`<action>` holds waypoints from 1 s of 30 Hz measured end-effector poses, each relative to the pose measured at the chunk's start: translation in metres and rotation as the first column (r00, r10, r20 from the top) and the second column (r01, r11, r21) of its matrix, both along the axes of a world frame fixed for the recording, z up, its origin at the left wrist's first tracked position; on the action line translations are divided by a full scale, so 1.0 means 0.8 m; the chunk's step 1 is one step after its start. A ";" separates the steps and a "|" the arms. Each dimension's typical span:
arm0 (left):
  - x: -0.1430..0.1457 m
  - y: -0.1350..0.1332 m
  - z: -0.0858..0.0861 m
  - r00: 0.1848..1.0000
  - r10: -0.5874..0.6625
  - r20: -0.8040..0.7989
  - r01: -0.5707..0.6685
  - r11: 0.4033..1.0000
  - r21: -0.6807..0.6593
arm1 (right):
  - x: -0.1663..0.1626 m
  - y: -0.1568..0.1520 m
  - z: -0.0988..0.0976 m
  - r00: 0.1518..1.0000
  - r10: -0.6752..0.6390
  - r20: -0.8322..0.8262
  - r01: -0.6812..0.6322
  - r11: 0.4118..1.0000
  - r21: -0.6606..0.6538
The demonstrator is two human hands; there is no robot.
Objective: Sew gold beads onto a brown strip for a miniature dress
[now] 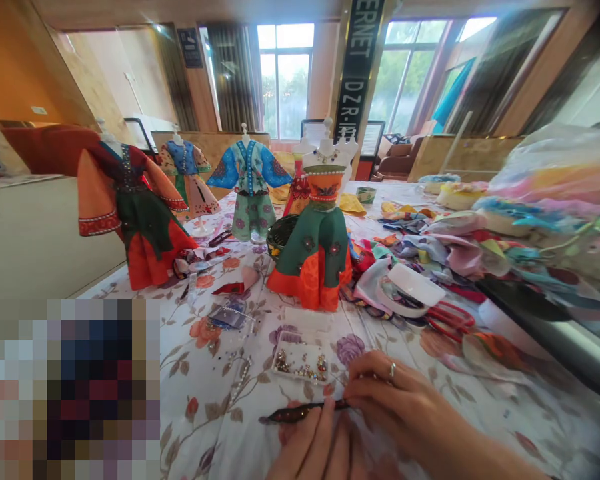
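Note:
A dark, narrow strip (296, 414) with a tapered left end lies low over the flowered cloth; its exact kind is unclear. My left hand (313, 445) is closed on its middle, with the fingertips over it. At the right end, the fingers of my right hand (403, 400), with a ring on one, pinch together around the strip. Just beyond my hands sits a clear plastic box (276, 381) holding small shiny beads or rhinestones. Behind that box stands a small mannequin in a green and orange dress (325, 230).
More dressed mannequins stand at the back, one in a blue jacket (245, 167) and one in an orange-sleeved robe (130, 200). Fabric scraps (445, 247), a white tape roll (415, 287) and red-handled scissors (453, 320) lie right. A blurred block covers the lower left.

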State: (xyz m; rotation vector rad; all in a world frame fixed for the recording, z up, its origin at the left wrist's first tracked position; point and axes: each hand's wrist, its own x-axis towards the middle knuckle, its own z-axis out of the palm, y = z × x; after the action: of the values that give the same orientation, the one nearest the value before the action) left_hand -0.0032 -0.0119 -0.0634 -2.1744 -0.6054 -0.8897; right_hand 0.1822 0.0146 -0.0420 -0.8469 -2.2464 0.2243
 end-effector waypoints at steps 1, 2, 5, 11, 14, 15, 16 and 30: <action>0.000 0.001 0.000 1.000 -0.010 0.005 0.010 1.000 0.006 | 0.000 0.000 0.001 1.000 0.015 0.019 -0.015 1.000 0.016; 0.001 0.003 0.000 1.000 -0.020 0.013 0.020 1.000 0.010 | 0.001 0.000 0.003 0.999 0.030 0.044 -0.031 0.999 0.028; 0.002 0.005 0.000 0.998 -0.033 0.047 0.033 0.999 -0.011 | 0.003 0.000 0.009 0.995 0.043 0.087 -0.049 0.997 0.062; 0.008 0.004 0.000 0.996 -0.042 0.085 0.048 0.997 -0.062 | 0.004 -0.001 0.012 0.995 0.021 0.100 -0.033 0.992 0.121; 0.010 0.004 0.000 0.993 -0.035 0.115 0.043 0.997 -0.071 | 0.003 -0.001 0.010 0.995 0.017 0.097 -0.032 0.988 0.152; 0.010 0.004 0.000 0.991 -0.034 0.126 0.043 0.997 -0.068 | 0.002 -0.001 0.009 0.995 0.018 0.098 -0.033 0.987 0.155; 0.010 0.004 0.001 0.991 -0.033 0.129 0.042 0.997 -0.069 | 0.002 -0.001 0.008 0.995 0.020 0.097 -0.035 0.987 0.154; 0.009 0.004 0.003 0.993 -0.038 0.114 0.046 0.997 -0.068 | -0.001 0.002 0.004 0.992 0.006 0.127 -0.029 0.983 0.181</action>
State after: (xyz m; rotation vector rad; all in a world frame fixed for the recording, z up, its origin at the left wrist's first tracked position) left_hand 0.0040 -0.0089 -0.0611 -2.2184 -0.6568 -1.0326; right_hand 0.1815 0.0166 -0.0390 -0.7617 -2.3500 -0.0286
